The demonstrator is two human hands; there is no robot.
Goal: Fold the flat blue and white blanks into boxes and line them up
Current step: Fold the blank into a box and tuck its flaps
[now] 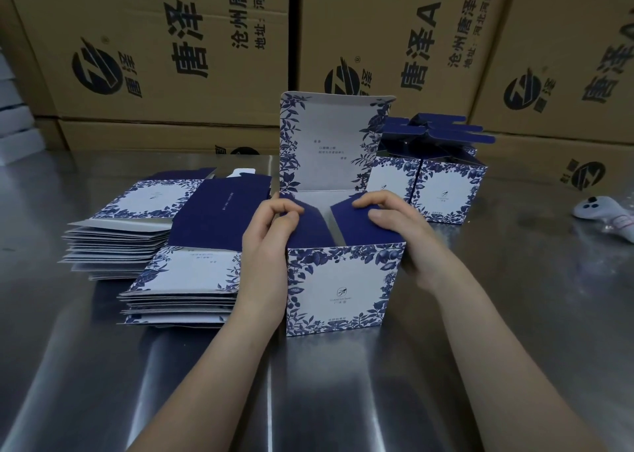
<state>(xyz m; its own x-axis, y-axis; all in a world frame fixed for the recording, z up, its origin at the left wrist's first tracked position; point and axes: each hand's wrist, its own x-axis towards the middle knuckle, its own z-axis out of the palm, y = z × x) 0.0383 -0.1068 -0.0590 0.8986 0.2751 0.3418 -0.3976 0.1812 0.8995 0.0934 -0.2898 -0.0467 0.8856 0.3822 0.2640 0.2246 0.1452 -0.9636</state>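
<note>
A blue and white floral box [338, 288] stands upright in the middle of the steel table [497, 331], its lid raised at the back. My left hand [271, 242] pinches the box's left dark blue inner flap. My right hand [398, 232] presses the right inner flap, with fingers over its top edge. Two stacks of flat blanks [151, 245] lie to the left. Folded boxes [446, 187] with flaps up stand side by side behind and to the right.
Large brown printed cartons [171, 50] form a wall along the table's back edge. A white handheld controller [603, 216] lies at the right edge. White stacked items [13, 122] sit at far left.
</note>
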